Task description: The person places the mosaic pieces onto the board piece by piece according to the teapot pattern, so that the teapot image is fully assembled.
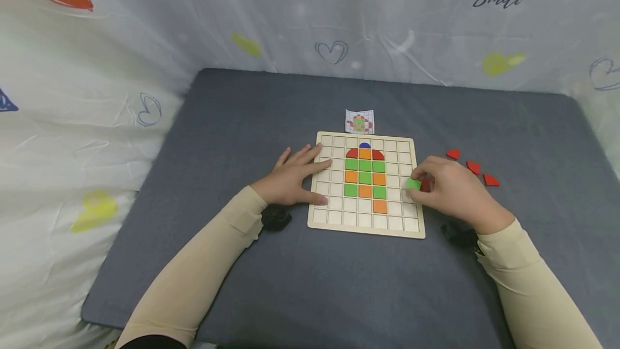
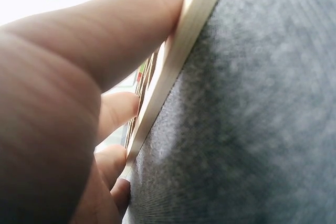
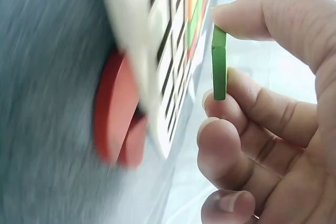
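Observation:
A wooden grid board (image 1: 339, 218) lies on the grey table, its middle columns filled with orange, green, red and blue pieces. My left hand (image 1: 293, 176) rests on the board's left edge with fingers spread, and the thumb and fingers touch the frame in the left wrist view. Over the board's right edge, my right hand (image 1: 452, 190) pinches a green tile (image 3: 219, 64) between thumb and fingers. Beneath that hand, red pieces (image 3: 113, 111) lie on the table against the board's side. An orange tile (image 1: 380, 207) is the lowest piece in the grid.
A small printed card (image 1: 360, 121) with a coloured grid pattern lies behind the board. To the right of the board are loose red pieces (image 1: 473, 167). A white curtain (image 1: 290, 15) with hearts and lettering hangs around the table (image 1: 271, 101).

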`<act>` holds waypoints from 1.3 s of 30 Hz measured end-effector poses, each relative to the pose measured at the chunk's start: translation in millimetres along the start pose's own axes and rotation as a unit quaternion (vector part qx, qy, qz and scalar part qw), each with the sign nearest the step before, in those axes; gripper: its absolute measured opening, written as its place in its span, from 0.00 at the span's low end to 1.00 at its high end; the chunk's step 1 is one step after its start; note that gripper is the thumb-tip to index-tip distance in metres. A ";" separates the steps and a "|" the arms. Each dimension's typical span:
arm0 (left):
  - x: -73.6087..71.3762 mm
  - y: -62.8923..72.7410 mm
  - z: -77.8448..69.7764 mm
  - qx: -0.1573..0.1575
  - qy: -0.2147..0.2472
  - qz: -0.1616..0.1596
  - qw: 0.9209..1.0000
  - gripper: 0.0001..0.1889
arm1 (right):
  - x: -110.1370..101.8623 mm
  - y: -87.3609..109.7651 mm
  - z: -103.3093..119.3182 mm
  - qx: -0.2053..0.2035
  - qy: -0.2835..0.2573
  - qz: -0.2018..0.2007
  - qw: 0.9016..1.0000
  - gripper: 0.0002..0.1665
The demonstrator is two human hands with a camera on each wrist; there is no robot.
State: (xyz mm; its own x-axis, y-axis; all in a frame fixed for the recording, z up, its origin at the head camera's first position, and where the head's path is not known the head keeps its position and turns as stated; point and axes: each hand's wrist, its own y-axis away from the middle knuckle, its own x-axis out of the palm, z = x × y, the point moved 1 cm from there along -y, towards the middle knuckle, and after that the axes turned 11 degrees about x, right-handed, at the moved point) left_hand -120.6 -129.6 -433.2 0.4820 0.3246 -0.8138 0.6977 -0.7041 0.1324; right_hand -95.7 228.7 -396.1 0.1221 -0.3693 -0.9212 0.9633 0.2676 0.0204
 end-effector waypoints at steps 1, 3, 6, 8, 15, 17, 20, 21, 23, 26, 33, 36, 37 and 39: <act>-0.2 0.2 -0.3 0.000 0.000 0.000 1.000 0.51 | 1.3 -0.2 4.0 -0.005 0.001 0.002 1.000 0.11; -0.4 0.1 -0.4 0.000 0.000 0.000 1.000 0.51 | 3.7 -1.0 12.1 -0.012 0.001 0.008 1.000 0.11; -0.6 0.1 -0.3 0.000 0.000 -0.001 1.000 0.51 | 6.5 -3.2 23.7 -0.025 -0.004 0.019 1.000 0.11; -0.6 -0.1 0.0 -0.001 0.000 -0.001 1.000 0.51 | 8.4 -5.3 30.7 -0.036 -0.003 0.023 0.999 0.11; -0.2 -0.2 -0.3 -0.003 -0.001 0.001 1.000 0.51 | 18.3 -11.3 51.2 -0.070 0.001 0.033 0.997 0.11; 0.1 -0.6 -0.5 -0.004 -0.002 0.002 1.000 0.51 | 21.3 -12.2 55.5 -0.078 0.001 0.040 0.996 0.11; 0.1 -1.2 -0.8 -0.004 -0.003 0.003 1.000 0.51 | 26.6 -12.7 59.9 -0.092 -0.003 0.056 0.994 0.11; 0.0 -1.3 -0.9 -0.004 -0.003 0.003 1.000 0.51 | 28.6 -12.8 60.8 -0.096 -0.005 0.062 0.993 0.11; -0.2 -1.4 -1.1 -0.005 -0.003 0.003 1.000 0.51 | 32.5 -12.8 61.8 -0.102 -0.010 0.071 0.992 0.12; -0.7 -1.3 -1.2 -0.005 -0.001 0.003 1.000 0.51 | 36.6 -12.6 62.4 -0.108 -0.012 0.080 0.991 0.12; -0.9 -1.7 -1.0 -0.006 -0.002 0.000 1.000 0.51 | 39.1 -11.2 62.1 -0.128 -0.004 0.083 0.988 0.11; -0.5 -1.7 -1.2 -0.007 -0.002 0.000 1.000 0.51 | 39.9 -10.9 61.7 -0.130 -0.001 0.087 0.988 0.11; -0.5 -1.5 -1.5 -0.007 -0.002 0.000 1.000 0.51 | 40.4 -10.8 61.5 -0.130 -0.001 0.088 0.988 0.11; -0.4 -1.1 -1.7 -0.008 -0.002 0.001 1.000 0.51 | 41.3 -11.0 61.2 -0.128 0.000 0.089 0.988 0.11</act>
State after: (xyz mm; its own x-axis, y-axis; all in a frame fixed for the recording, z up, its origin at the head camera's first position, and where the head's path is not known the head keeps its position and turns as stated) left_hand -120.7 -127.9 -432.0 0.4821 0.3203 -0.8155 0.7043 -0.6953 0.1433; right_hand -86.6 156.0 -410.6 0.2844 -0.2961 -0.9119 0.8345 0.5446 0.0834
